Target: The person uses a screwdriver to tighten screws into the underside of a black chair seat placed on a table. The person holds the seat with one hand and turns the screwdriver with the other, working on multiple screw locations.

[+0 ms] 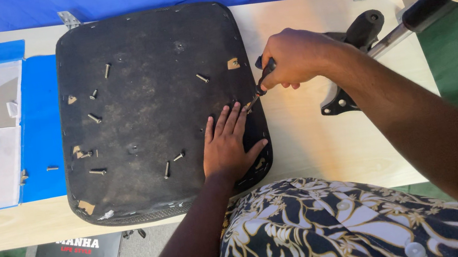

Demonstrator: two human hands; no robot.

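Even, fairly bright light falls from above, with no hard glare. The left hand (228, 147) casts only a faint, soft shadow on the dark seat pad (136, 57) beneath it, and the right hand (291, 57) leaves a slightly darker one on the pale table (306, 146) just below it. The seat pad's matte cover takes up the light, though the loose screws (94, 117) left of the hands catch small glints. The screwdriver (261, 83) tip between the hands is perhaps slightly blurred. Table edges bow at the frame's borders; the patterned shirt (345, 227) nearest the camera looks soft.
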